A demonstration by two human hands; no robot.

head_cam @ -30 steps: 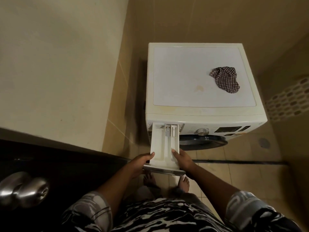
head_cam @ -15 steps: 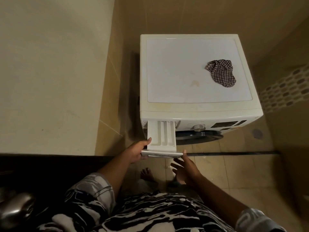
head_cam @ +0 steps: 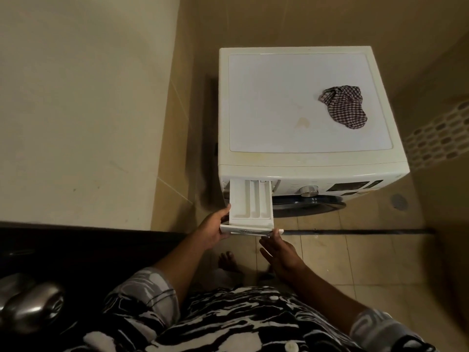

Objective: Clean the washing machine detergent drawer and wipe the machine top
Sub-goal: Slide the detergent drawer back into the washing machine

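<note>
While pulled out, detergent drawer [head_cam: 250, 203] lengthwise toward person

We see the white washing machine [head_cam: 304, 163] right of centre in the frame, its flat top [head_cam: 279, 102] pale with a faint yellowish stain near the middle. A checked cloth [head_cam: 346, 107] lies crumpled on the top's right side. At the front's left end, the white detergent drawer [head_cam: 250, 204] sticks out towards us, its compartments showing.
</note>
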